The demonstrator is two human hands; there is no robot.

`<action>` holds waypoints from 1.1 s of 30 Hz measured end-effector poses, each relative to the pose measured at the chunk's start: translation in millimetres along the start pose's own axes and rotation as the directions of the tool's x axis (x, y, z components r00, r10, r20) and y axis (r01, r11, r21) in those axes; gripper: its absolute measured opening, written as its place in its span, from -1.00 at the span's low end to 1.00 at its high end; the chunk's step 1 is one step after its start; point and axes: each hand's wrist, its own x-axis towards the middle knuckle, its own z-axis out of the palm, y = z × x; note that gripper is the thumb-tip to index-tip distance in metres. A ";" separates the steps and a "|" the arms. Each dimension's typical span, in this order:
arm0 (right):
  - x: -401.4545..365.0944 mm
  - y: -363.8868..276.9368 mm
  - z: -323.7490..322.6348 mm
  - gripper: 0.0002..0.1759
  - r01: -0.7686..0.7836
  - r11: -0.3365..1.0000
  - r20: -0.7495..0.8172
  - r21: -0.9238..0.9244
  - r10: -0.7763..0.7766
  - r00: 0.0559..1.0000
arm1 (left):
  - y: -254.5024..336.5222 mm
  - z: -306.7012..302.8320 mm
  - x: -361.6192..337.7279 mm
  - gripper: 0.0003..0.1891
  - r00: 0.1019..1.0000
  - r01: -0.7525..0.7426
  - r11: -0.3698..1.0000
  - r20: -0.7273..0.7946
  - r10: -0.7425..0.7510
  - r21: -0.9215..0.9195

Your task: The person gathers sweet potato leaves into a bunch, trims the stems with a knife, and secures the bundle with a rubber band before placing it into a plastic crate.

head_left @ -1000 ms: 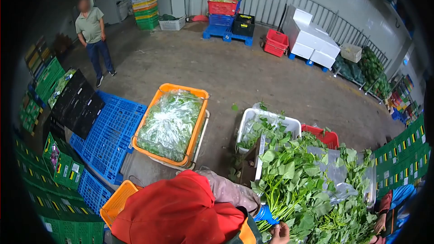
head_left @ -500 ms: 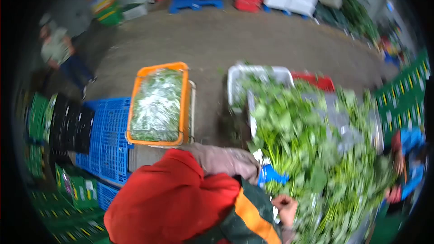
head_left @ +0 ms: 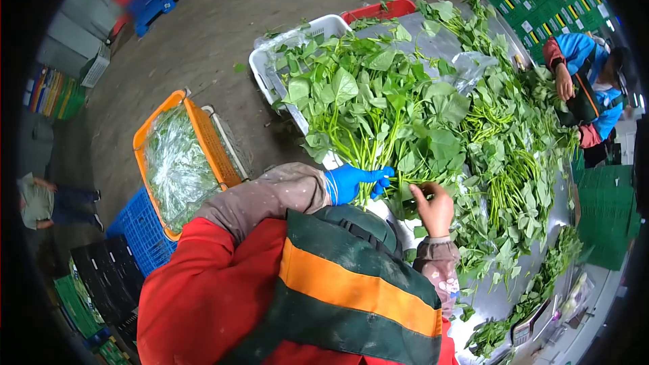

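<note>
My left hand (head_left: 353,184), in a blue glove, is wrapped round the stems of a bunch of leafy greens (head_left: 368,138). The bunch's leaves fan out away from me over the metal table (head_left: 483,297). Just right of it, my bare right hand (head_left: 435,209) has its fingers curled in toward the thumb beside the lower stems. Whether a stem lies between those fingertips is too small to make out. More loose greens (head_left: 507,179) are spread over the table to the right, with a crumpled clear plastic bag (head_left: 470,67) among them.
An orange crate (head_left: 201,145) of plastic-covered greens stands left, beside a blue crate (head_left: 138,230). A white tub (head_left: 331,25) and red crate (head_left: 389,9) adjoin the table's far end. Across it, a co-worker (head_left: 588,78) handles greens. Green crates (head_left: 551,0) are stacked behind. Another person (head_left: 40,203) stands far left.
My view has swung right, so the table now lies more central. The gloved hand now shows clearly round the stems, and my right hand is close beside it.
</note>
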 end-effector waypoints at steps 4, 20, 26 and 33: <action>-5.2 -2.6 20.5 -0.65 -0.033 0.999 0.100 -0.026 0.035 0.994 | -5.3 -1.7 1.7 -0.70 0.995 -0.099 0.995 -0.029 0.098 -0.023; -21.9 -52.0 32.5 -0.87 -0.312 0.469 0.376 0.826 -0.047 0.925 | -11.6 2.9 12.6 -0.64 0.973 -0.195 0.933 -0.061 0.223 0.301; -38.9 -59.1 -5.5 -0.86 -0.088 0.350 0.181 0.933 -0.243 0.953 | -4.3 3.6 4.0 -0.70 0.919 -0.312 0.921 -0.170 0.355 0.234; 27.7 -21.5 37.3 -0.65 0.064 0.989 0.054 0.135 -0.072 0.996 | 1.9 30.3 -11.5 -0.76 0.880 -0.438 0.864 -0.076 0.468 0.249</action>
